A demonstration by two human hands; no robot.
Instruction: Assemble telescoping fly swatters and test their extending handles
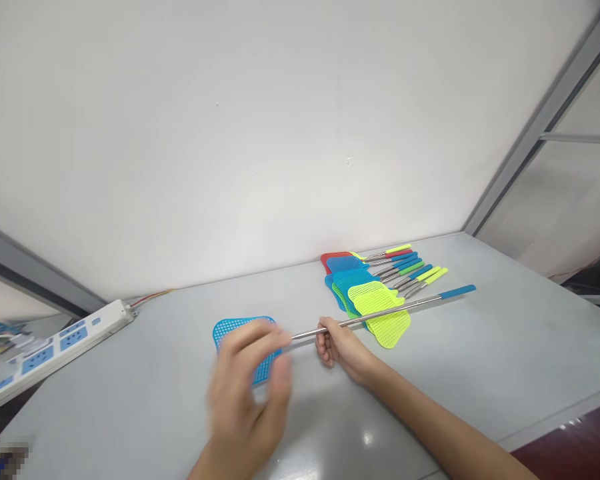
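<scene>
A blue fly swatter (267,368) with a long, extended metal shaft and a blue handle lies across the middle of the view. My right hand (337,343) is closed around its shaft, thumb and forefinger on the metal. In front of the mesh head, my left hand (250,383) is blurred by motion, with its thumb and fingers apart. It hides part of the head and the neck; whether it touches them I cannot make out. Beyond my right hand, a stack of fly swatters (375,297) in yellow, blue, green and red lies with shafts short and handles to the right.
A white power strip (100,321) with blue sockets runs along the left edge of the grey table (155,360). Thin wires (153,295) leave its far end. A white wall (260,147) rises behind the table, and a grey-framed panel (545,133) stands on the right.
</scene>
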